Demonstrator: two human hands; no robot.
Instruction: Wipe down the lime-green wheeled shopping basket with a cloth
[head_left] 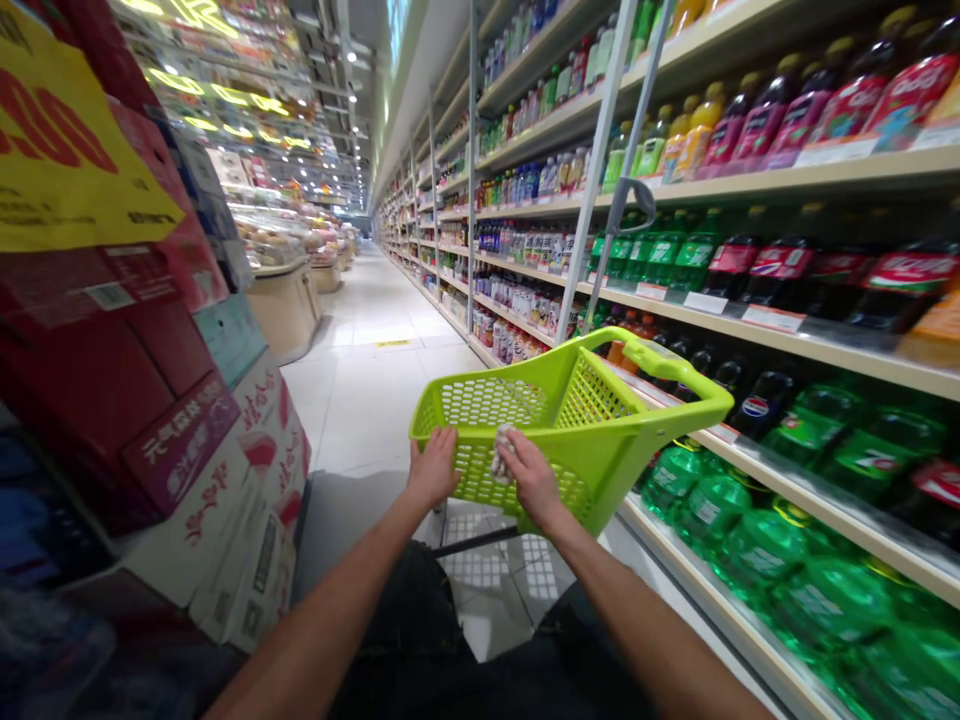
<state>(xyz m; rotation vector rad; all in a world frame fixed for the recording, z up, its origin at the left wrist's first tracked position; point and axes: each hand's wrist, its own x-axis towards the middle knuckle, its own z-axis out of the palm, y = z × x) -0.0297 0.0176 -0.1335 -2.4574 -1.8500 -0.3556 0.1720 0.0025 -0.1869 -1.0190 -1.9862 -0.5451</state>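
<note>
A lime-green plastic shopping cart (626, 440) with perforated sides stands side-on in front of me. My left hand (433, 470) holds its near top rim close to the left end, fingers hooked over the edge. Farther right, my right hand (534, 482) pinches a crumpled whitish cloth (500, 452) against the near side, just below the rim. Part of the cloth is hidden behind the fingers. The cart's handle (675, 368) rises at the right, beside the shelves.
Shelves of bottled drinks (750, 310) run along the right, with large green bottles (780, 540) at the bottom. Stacked drink cartons (217, 500) and a yellow price sign (75, 150) crowd the left. A tiled aisle (360, 390) stretches ahead past display counters (281, 305).
</note>
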